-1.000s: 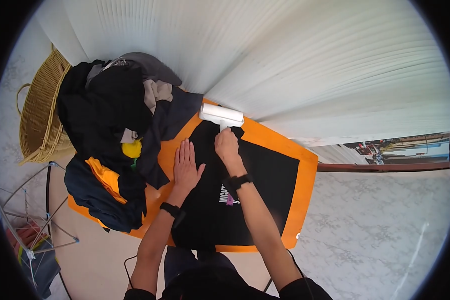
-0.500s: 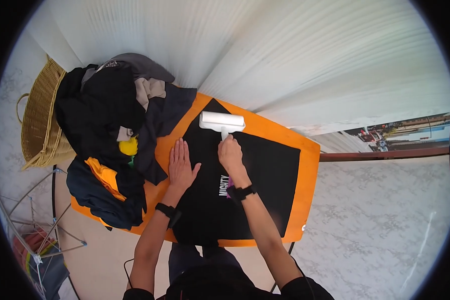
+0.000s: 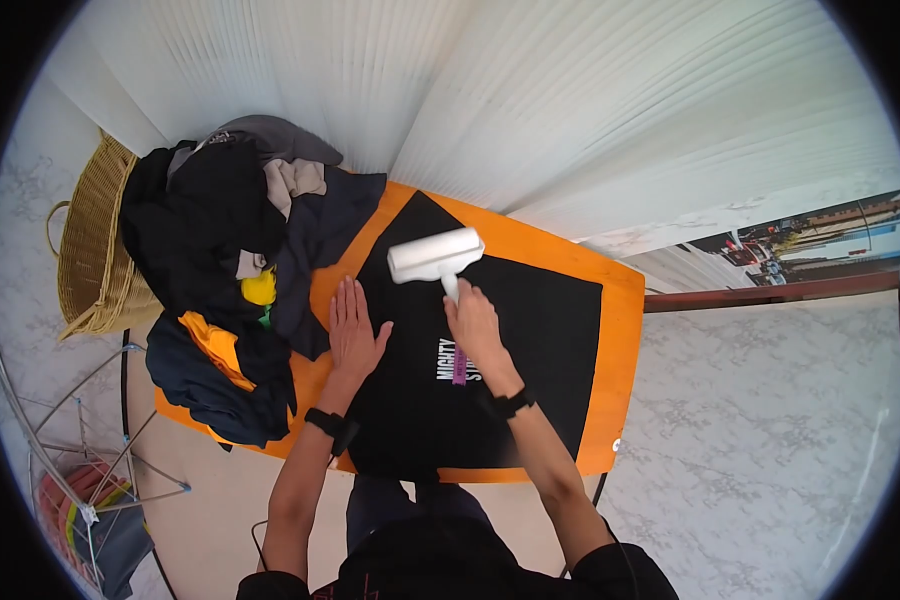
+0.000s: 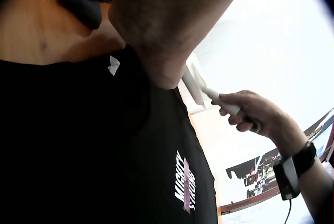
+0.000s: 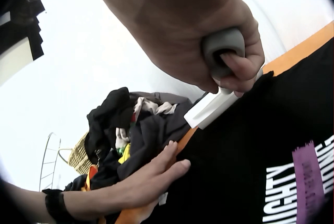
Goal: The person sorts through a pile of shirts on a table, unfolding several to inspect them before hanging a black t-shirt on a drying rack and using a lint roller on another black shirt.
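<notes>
A black garment (image 3: 540, 330) with white lettering and a purple strip lies flat on an orange board (image 3: 620, 370). The right hand (image 3: 478, 325) grips the handle of a white roller (image 3: 435, 255) over the garment's upper part; in the right wrist view its fingers curl round the handle's grey end (image 5: 224, 52). With fingers straight, the left hand (image 3: 356, 335) rests flat on the garment's left edge. The left wrist view shows the right hand (image 4: 255, 112) holding the handle, with the roller head (image 4: 194, 86) partly hidden behind the left hand.
A heap of dark clothes (image 3: 205, 220) with yellow and orange pieces covers the board's left side. Beyond it stands a wicker basket (image 3: 90, 240). A wire rack (image 3: 90, 512) is at the lower left, and a pale curtain (image 3: 370, 80) hangs behind the board.
The roller has come off the garment's top edge area toward the person and is now tilted, the right hand moving with it. The left hand stays flat in place while the head view shifts slightly.
</notes>
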A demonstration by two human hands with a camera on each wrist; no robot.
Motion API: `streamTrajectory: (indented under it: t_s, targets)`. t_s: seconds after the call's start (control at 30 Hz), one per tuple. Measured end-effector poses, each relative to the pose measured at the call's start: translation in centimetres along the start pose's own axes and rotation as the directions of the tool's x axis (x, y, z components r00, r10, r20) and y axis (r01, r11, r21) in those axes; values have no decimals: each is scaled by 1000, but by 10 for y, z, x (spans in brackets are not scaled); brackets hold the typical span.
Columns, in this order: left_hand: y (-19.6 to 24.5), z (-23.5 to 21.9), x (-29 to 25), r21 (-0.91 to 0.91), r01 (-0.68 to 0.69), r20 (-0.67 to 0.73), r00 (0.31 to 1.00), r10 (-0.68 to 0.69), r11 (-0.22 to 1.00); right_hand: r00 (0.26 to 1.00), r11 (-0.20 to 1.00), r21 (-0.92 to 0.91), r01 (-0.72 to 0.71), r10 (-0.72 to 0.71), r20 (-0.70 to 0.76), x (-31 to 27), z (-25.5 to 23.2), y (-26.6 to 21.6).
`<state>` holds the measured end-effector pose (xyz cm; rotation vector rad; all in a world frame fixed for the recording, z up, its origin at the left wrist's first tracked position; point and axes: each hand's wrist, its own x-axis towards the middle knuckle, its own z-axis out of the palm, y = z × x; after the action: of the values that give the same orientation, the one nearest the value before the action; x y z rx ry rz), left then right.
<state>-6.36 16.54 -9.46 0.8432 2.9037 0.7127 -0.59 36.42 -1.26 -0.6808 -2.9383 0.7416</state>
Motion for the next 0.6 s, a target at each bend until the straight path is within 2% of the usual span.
streamTrajectory:
  t_s: [0.03,0.17,0.47,0.6]
  targets:
    - [0,-1,-3,-2,7,23,1000,-7,1000,999,1000,-2,2,-2,52,-5,2,1]
    - [-4,7,-19,12,6,84,996,-7,1000,996,1000,3,10,-11,92,-11,19,1]
    - [-6,7,-20,32,0,60,998,-2,999,995,995,11,98,-98,-28,45,41,-5]
    - [-8,2,-19,49,15,84,996,-19,999,990,989,40,144,-143,-14,16,17,-11]
